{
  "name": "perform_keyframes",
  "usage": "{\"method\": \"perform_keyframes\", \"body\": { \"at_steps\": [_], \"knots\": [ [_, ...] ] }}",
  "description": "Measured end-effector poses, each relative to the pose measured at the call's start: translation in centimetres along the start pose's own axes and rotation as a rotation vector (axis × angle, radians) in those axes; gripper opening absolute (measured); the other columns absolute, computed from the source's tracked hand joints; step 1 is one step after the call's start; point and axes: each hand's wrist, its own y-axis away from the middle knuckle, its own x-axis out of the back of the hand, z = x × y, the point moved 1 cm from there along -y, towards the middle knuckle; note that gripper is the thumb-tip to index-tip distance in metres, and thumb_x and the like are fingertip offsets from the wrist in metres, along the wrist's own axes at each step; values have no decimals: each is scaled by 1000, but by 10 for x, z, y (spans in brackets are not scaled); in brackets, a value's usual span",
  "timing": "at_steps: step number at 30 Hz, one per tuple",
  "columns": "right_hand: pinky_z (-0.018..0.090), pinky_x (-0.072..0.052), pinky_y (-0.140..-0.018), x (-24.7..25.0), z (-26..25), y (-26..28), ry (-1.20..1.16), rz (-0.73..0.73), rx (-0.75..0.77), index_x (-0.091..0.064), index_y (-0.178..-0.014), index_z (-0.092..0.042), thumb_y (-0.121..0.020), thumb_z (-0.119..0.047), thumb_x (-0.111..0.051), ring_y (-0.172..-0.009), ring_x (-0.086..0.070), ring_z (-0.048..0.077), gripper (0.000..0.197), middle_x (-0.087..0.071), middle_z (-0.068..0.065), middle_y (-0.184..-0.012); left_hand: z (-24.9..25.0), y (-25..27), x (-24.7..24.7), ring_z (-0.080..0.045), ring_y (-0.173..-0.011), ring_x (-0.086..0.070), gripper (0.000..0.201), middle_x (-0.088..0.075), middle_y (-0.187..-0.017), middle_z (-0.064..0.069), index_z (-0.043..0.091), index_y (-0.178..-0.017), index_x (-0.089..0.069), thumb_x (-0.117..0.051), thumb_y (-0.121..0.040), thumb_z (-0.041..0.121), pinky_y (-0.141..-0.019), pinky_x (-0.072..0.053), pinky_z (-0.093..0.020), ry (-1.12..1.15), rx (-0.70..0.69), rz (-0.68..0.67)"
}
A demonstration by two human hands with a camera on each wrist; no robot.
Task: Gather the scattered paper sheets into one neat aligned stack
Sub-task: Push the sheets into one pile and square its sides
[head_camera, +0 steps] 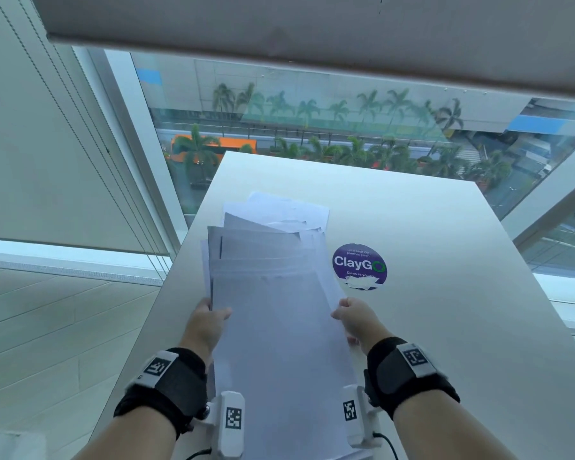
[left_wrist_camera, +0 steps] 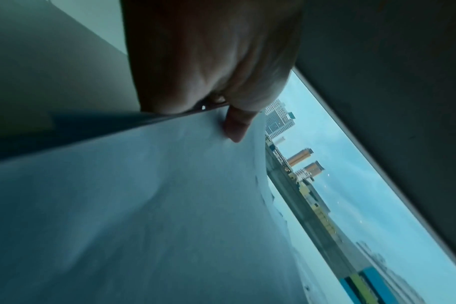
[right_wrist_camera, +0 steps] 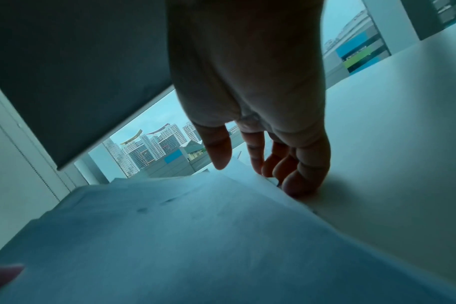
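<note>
While my left hand [head_camera: 210, 322] pinches the paper sheets [head_camera: 273, 277] at their left edge, my right hand [head_camera: 354, 315] curls against their right edge. They lie on the bench [head_camera: 445, 260] between both hands, long axis running away from me, far ends fanned.

I see a pale table [head_camera: 429, 327] running out toward the window. On it lie the paper sheets [head_camera: 273, 277], overlapping and fanned out of line at the far end, along the left side of the top. Just beside them to the right is a round purple sticker [head_camera: 360, 264], stuck flat.
</note>
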Motion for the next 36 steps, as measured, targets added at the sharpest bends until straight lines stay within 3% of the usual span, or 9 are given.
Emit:
{"method": "perform_keyframes", "body": {
  "at_steps": [4, 9, 13, 17, 20, 23, 29, 33, 36],
  "knots": [
    [34, -43, -76, 1, -5, -2, 14, -20, -48, -50, -109, -12, -84, -8, -54, -89, -48, 23, 26, -50, 8, -103, 5, -1, -2, -31, -82, -57, 16, -59, -91, -15, 14, -80, -52, -50, -87, -2, -82, -50, -45, 69, 39, -24],
    [22, -28, -52, 8, -7, 1, 27, -17, -39, -48, -87, -12, -85, -8, -55, -59, -37, 15, 8, -43, 1, -73, 7, -2, -9, -29, -72, -55, 21, -58, -90, -17, 12, -81, -53, -48, -86, -8, -71, -48, -37, 77, 9, -107],
    [25, -37, -51, 10, -8, 6, -45, -104, -23, -46, -119, -18, -84, -4, -53, -67, -50, 18, 38, -56, 10, -95, 6, 5, -15, -29, -84, -56, 25, -57, -106, -17, 18, -96, -49, -44, -89, -6, -78, -46, -40, 144, -6, -128],
    [41, -50, -90, 8, -8, 0, 64, -123, -5, -32, -141, -29, -80, -10, -55, -113, -55, 32, 68, -49, 15, -133, 1, 3, -16, -26, -141, -24, 79, -17, -157, -8, 18, -149, -5, -49, -87, -1, -114, -22, -40, -108, -34, 69],
    [39, -45, -95, 9, -11, -5, 124, -9, -34, -27, -145, -23, -82, -14, -56, -113, -49, 33, 70, -34, 15, -140, 2, 1, -11, -34, -129, -41, 67, -38, -145, -16, 8, -146, -22, -45, -84, -2, -106, -35, -42, -75, 65, 132],
    [44, -40, -103, 7, -15, -6, 269, 52, -43, -27, -145, -16, -82, -19, -58, -121, -41, 35, 70, -21, 13, -142, -3, -10, -9, -36, -112, -55, 67, -58, -125, -16, 10, -133, -43, -50, -67, 10, -102, -43, -50, -117, 64, -1],
    [35, -40, -90, 4, -24, -10, 189, -37, -32, -36, -133, -6, -83, -14, -58, -105, -45, 27, 56, -45, 14, -125, 3, -5, -13, -34, -137, -33, 88, -28, -152, -13, 13, -148, -11, -60, -75, 9, -115, -26, -49, -87, 96, -92],
    [32, -47, -78, 11, -27, -9, 90, -87, -38, -46, -124, -10, -83, -12, -57, -100, -50, 27, 43, -51, 12, -121, 1, -6, -14, -40, -112, -55, 61, -57, -125, -20, 9, -129, -42, -59, -71, 10, -100, -43, -56, -121, 70, -148],
    [23, -33, -60, 15, -29, -10, 115, -30, -10, -51, -100, -13, -82, -12, -58, -93, -43, 21, 19, -49, 11, -120, 4, -9, -13, -41, -101, -60, 45, -60, -109, -18, 14, -120, -44, -50, -80, -7, -93, -49, -55, -46, -28, -120]
  ]
}}
